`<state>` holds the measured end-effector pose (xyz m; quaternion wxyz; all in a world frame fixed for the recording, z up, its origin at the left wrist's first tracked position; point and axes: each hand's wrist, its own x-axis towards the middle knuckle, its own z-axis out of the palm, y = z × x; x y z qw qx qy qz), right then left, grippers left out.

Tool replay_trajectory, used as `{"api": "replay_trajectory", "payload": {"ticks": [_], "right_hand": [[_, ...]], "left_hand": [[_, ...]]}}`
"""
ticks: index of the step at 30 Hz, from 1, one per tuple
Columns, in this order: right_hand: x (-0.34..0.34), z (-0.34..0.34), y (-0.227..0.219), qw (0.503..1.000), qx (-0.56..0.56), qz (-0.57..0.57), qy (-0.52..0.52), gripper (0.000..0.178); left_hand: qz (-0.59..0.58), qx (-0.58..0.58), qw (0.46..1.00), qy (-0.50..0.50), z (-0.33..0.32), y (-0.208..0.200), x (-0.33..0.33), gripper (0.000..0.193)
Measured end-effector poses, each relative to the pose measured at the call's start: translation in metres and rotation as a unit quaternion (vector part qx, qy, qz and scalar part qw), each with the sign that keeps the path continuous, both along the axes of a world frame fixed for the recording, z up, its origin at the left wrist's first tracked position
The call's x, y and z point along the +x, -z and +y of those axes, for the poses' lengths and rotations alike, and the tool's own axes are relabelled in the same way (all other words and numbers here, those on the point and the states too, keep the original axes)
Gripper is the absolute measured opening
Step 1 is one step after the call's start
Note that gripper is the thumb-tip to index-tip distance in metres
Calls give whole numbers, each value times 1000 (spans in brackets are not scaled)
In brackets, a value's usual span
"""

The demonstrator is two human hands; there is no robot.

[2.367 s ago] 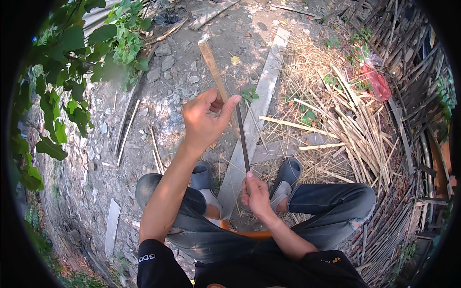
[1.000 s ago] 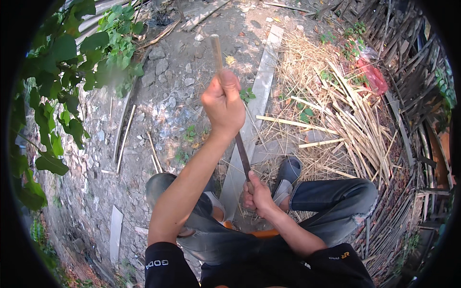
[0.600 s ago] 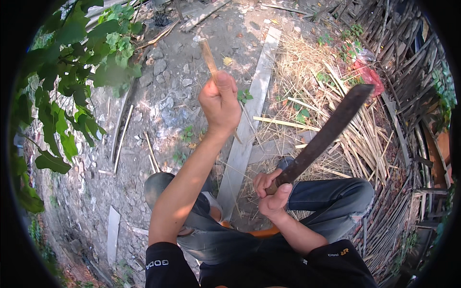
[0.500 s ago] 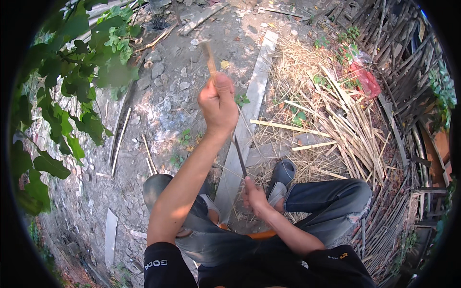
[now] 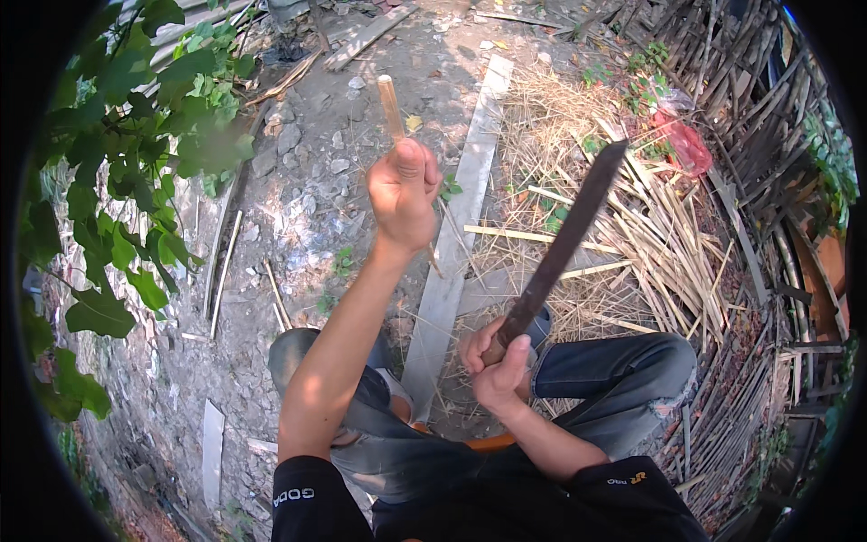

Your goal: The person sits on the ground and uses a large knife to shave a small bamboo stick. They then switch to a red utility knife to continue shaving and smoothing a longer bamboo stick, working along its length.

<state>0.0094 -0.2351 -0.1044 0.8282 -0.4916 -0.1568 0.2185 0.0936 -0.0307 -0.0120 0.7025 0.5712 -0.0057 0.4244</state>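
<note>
My left hand (image 5: 405, 194) is closed round a thin wooden stick (image 5: 390, 104), whose pale cut end points up and away; its lower tip shows below the fist. In my right hand (image 5: 495, 363) is the handle of a machete (image 5: 569, 239), its long dark blade slanting up to the far right, apart from the stick. A long grey plank (image 5: 479, 154) lies on the ground between my feet and runs away from me. A loose pile of split sticks (image 5: 673, 239) and shavings (image 5: 551, 117) spreads to the right of the plank.
Leafy branches (image 5: 117, 181) hang at the left. A fence of stacked sticks (image 5: 722, 81) curves along the right, with a red plastic bag (image 5: 684, 144) near it. My bent knees (image 5: 623, 375) flank the plank. Stones (image 5: 289, 138) and another board (image 5: 372, 38) lie farther off.
The machete has swung from low beside the stick up to the right, its blade now broad to view. My left hand and the stick have barely moved.
</note>
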Motion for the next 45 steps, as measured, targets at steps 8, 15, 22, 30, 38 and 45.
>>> {"api": "replay_trajectory", "payload": {"ticks": [8,15,22,30,38,45], "right_hand": [[39,-15,-10,953,-115,281,-17,57],[23,1,-54,984,157,-22,75,59],[-9,-13,32,889,-100,442,-69,64],[39,-13,-72,996,81,35,32,60],[-5,-30,47,875,-303,366,-91,58],[39,-28,-61,993,53,97,47,55]], "left_hand": [[11,-6,999,53,1,1,2,66],[8,-13,985,171,17,0,8,66],[38,-40,943,329,35,4,3,66],[35,-19,956,290,31,6,-2,67],[-10,-40,937,348,33,2,2,61],[-17,-50,930,364,36,13,1,61]]}}
